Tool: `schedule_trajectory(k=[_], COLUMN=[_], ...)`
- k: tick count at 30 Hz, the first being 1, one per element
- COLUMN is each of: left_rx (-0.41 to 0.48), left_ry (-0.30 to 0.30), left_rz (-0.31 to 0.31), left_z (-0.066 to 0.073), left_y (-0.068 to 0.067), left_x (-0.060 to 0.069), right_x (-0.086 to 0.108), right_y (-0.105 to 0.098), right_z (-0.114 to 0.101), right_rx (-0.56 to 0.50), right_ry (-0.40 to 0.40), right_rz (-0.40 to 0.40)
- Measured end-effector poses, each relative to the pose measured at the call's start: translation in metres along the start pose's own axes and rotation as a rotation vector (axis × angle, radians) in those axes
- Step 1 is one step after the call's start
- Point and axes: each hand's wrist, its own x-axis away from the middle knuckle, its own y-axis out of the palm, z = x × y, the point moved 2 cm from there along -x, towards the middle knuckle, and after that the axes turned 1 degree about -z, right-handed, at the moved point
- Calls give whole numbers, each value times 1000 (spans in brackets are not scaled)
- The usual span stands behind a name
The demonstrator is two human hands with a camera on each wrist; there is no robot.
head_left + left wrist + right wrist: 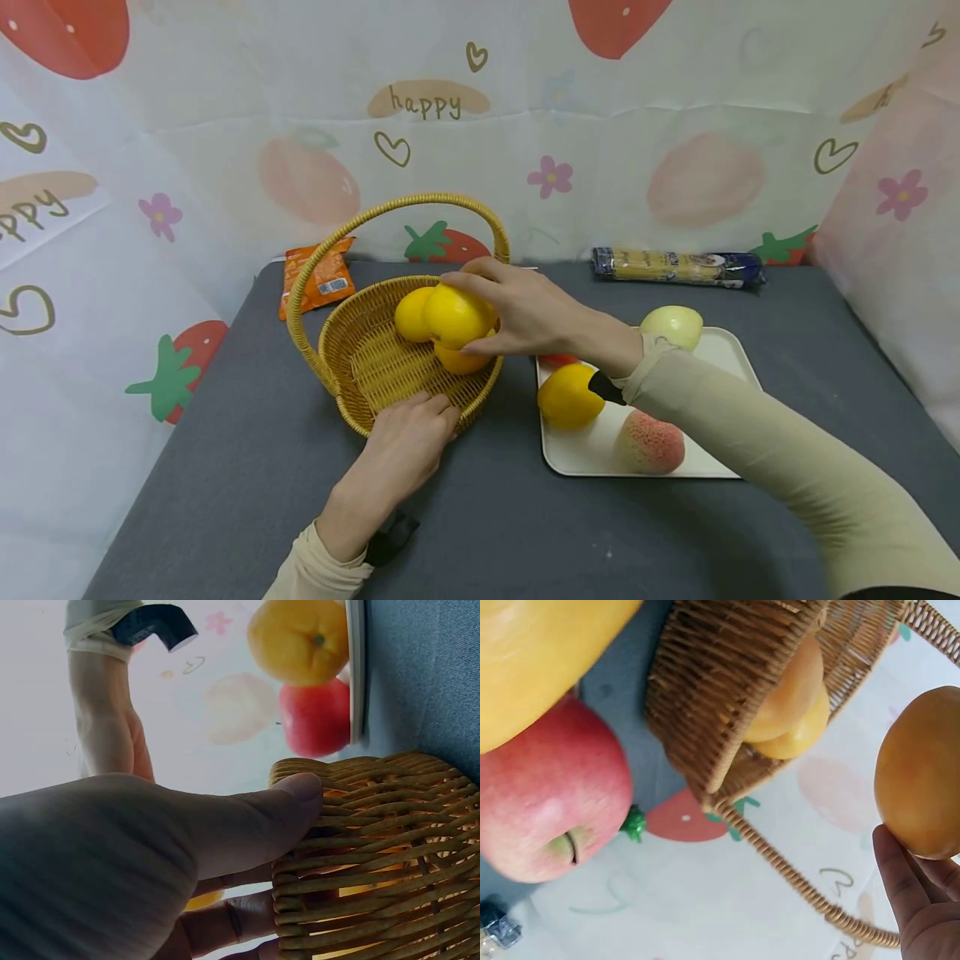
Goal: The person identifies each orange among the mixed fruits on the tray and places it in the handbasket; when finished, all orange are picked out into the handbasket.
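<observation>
My right hand [532, 308] holds a yellow-orange orange [453, 317] between thumb and fingers, above the right side of a wicker basket [360, 333]. In the right wrist view, this orange [922, 772] sits at the fingertips, outside the basket's outline. Inside the basket lie two more oranges, one orange [411, 315] to the left of the held one and another orange [463, 360] partly hidden below it. My left hand [412, 442] grips the near rim of the basket, thumb outside and fingers over the inside, as the left wrist view shows.
A white tray [720, 471] at right bears a yellow-orange fruit [570, 398], a peach [652, 442], a pale green fruit [672, 327] and a mostly hidden red apple [315, 716]. Behind are an orange packet [318, 279] and a noodle pack [675, 267]. The basket's tall handle [420, 200] arches up.
</observation>
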Motion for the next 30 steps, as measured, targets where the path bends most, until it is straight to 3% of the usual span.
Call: schedule_trajectory(k=[7,30], left_rx=[-4,-15], left_ry=[-1,0], left_rz=[4,18], left_z=[0,0], left_y=[-1,0], left_x=[1,0], right_x=[-16,-50], right_y=[8,37], right_z=[-9,-33], right_rx=[-7,34], right_ry=[40,11], right_rz=[-68,-142])
